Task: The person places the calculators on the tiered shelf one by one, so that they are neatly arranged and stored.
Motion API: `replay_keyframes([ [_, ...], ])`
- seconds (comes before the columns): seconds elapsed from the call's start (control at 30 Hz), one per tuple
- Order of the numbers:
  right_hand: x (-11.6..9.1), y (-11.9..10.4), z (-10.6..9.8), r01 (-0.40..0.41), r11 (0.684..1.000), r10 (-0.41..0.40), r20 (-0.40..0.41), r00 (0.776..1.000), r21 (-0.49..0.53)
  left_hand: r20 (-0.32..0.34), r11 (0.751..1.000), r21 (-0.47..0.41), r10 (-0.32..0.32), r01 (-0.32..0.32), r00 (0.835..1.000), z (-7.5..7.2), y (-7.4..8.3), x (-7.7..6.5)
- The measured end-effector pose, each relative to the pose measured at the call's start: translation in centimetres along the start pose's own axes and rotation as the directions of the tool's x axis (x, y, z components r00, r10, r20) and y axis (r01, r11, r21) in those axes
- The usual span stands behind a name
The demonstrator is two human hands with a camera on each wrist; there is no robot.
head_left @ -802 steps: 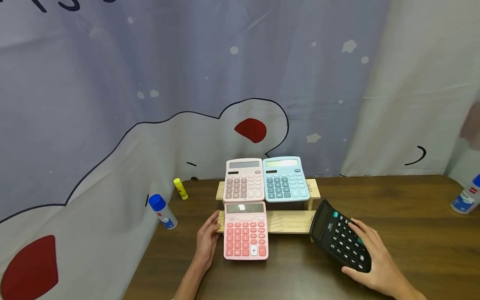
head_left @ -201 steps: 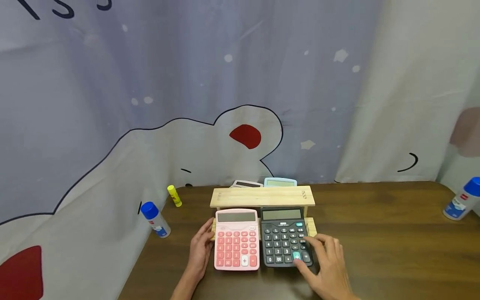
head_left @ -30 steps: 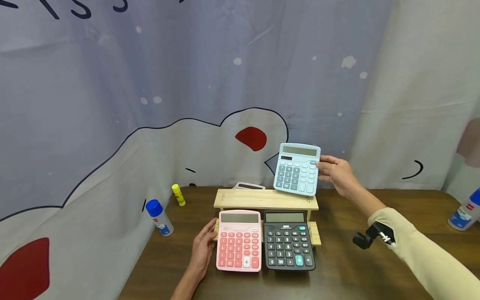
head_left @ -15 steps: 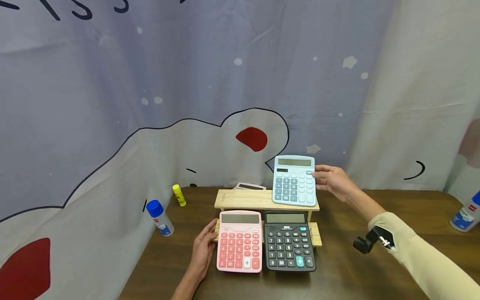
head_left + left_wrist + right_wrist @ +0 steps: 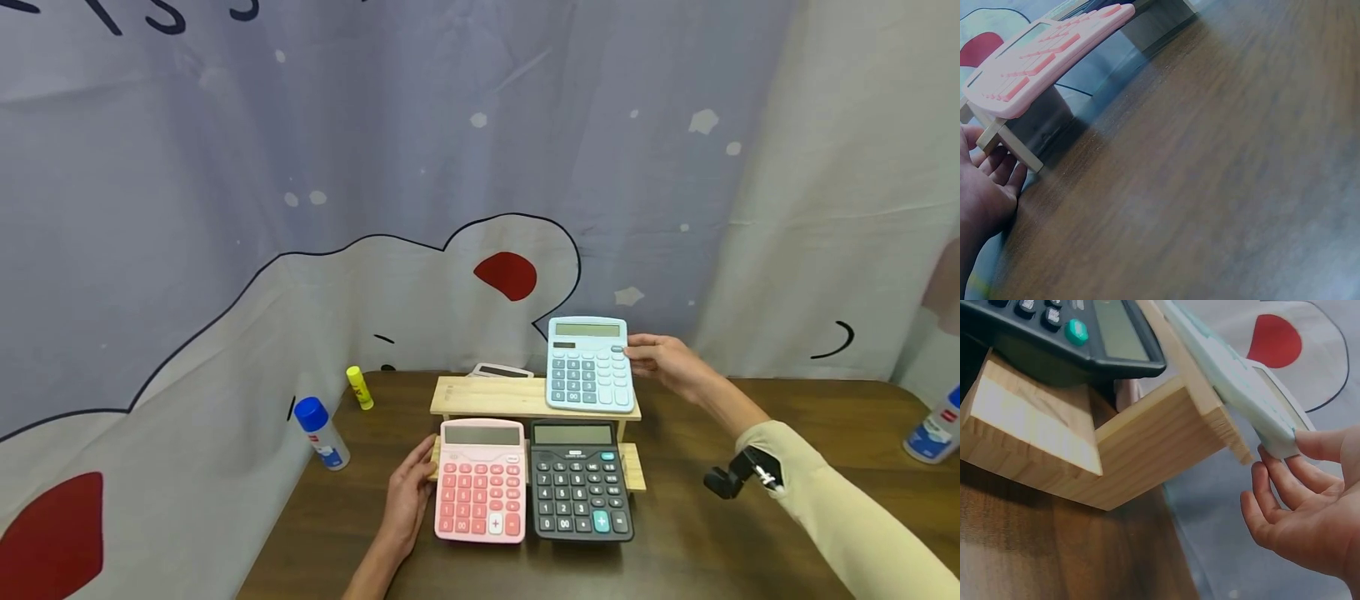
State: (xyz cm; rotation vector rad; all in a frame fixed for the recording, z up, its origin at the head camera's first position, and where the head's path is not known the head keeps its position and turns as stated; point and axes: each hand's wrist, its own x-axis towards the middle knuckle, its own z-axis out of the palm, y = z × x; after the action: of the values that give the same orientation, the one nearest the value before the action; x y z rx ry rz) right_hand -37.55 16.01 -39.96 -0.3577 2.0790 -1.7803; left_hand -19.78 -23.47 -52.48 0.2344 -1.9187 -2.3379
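My right hand [image 5: 667,365] pinches the right edge of a light blue calculator [image 5: 588,367], thumb on the key side and fingers behind, as the right wrist view shows. The calculator's lower end is on the top tier of a two-tier wooden stand [image 5: 487,396], at its right side. My left hand [image 5: 407,496] grips the left end of the lower tier, its thumb and fingers about the wood [image 5: 991,135]. On that tier a pink calculator [image 5: 481,481] and a black calculator [image 5: 581,481] lie side by side. A pale calculator [image 5: 501,372] behind the stand is mostly hidden.
At the left of the brown table [image 5: 720,517] stand a yellow glue stick [image 5: 360,388] and a blue-capped white bottle [image 5: 322,433]. Another blue-capped bottle [image 5: 932,429] is at the far right. A patterned curtain [image 5: 375,167] hangs behind the table.
The black calculator went from my right hand onto the lower tier. The light blue calculator, earlier behind the stand, came up and was lowered upright onto the top tier. My left hand stayed put.
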Motion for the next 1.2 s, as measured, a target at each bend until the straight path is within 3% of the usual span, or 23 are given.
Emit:
replay_keyframes([
  [0.23, 0.2, 1.3, -0.1, -0.028, 0.999, 0.025, 0.053, 0.998, 0.041, 0.005, 1.000, -0.011, 0.012, -0.012, 1.000, 0.3, -0.3, -0.1],
  [0.83, -0.2, 2.0, 0.3, -0.034, 0.995, 0.020, 0.145, 0.989, 0.089, 0.011, 1.000, -0.004, 0.012, -0.012, 1.000, 0.3, -0.2, 0.0],
  [1.2, -0.3, 2.0, -0.2, -0.049, 0.998, 0.054, 0.152, 0.987, -0.035, 0.000, 1.000, -0.004, 0.011, -0.011, 1.000, 0.3, -0.3, 0.1],
])
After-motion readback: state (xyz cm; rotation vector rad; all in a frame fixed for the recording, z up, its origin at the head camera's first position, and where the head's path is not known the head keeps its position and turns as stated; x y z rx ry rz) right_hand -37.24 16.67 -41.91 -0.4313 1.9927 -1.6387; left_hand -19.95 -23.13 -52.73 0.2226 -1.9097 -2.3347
